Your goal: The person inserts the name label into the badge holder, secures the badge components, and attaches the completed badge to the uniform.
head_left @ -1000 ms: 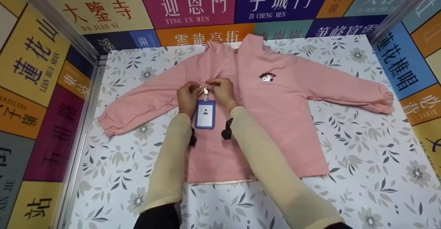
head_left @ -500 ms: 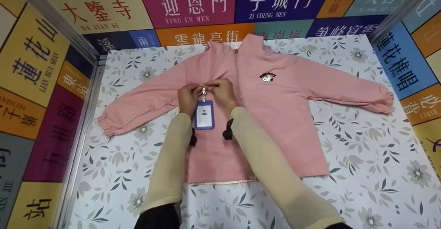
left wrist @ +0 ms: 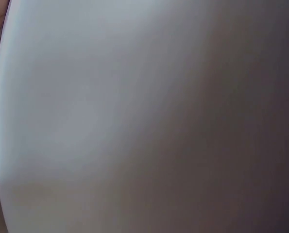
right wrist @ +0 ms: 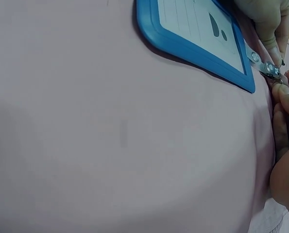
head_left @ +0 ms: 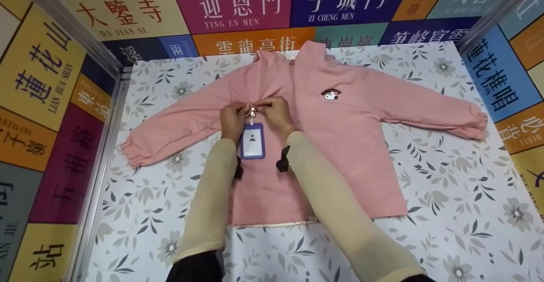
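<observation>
A pink zip jacket (head_left: 340, 146) lies spread flat, a small cartoon patch (head_left: 330, 94) on its chest. Over its left-hand front hangs a blue-framed ID badge holder (head_left: 253, 142) with a white card, also large in the right wrist view. A clear strap (right wrist: 252, 54) joins it to a small metal badge clip (head_left: 253, 111). My left hand (head_left: 233, 120) pinches at this clip from the left. From the other side my right hand (head_left: 275, 113) pinches it with thumb and forefinger, the fingertips nearly meeting. The fingers hide part of the clip, and the jacket cloth is puckered just above.
The jacket rests on a table with a white floral cover (head_left: 442, 180). Panels with large printed characters (head_left: 238, 6) stand at the back and both sides, joined by metal corner posts (head_left: 100, 146). Blurred pale cloth (left wrist: 134, 116) fills most of the left wrist view.
Both hands stay at the same spot on the jacket, with small finger movements at the clip. The badge holder has swung very slightly left.
</observation>
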Action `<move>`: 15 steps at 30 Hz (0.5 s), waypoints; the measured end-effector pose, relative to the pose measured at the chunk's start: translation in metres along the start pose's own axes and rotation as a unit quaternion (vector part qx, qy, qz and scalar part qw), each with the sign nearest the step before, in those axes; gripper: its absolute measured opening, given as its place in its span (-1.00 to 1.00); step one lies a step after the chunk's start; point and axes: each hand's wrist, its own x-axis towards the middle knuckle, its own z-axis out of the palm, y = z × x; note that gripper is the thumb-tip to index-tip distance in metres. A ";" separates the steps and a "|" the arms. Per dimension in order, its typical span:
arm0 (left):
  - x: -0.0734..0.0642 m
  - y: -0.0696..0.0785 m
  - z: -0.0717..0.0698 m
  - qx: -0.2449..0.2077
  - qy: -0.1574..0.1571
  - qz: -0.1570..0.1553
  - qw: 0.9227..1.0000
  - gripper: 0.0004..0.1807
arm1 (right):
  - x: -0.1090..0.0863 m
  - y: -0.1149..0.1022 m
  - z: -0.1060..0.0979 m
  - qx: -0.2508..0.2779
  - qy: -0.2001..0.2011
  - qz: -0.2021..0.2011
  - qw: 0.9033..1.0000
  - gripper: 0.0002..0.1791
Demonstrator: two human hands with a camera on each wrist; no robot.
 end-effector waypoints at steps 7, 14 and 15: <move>0.000 0.000 0.000 -0.014 -0.006 -0.006 1.000 -0.89 | 0.000 0.000 -0.001 -0.010 -0.005 -0.003 1.000 -0.78; 0.001 -0.003 0.000 0.005 -0.001 0.020 1.000 -0.89 | 0.000 0.002 0.000 -0.017 0.000 -0.014 1.000 -0.81; 0.001 -0.004 0.000 0.003 -0.001 0.017 1.000 -0.89 | 0.000 0.002 0.001 -0.017 0.001 -0.015 1.000 -0.80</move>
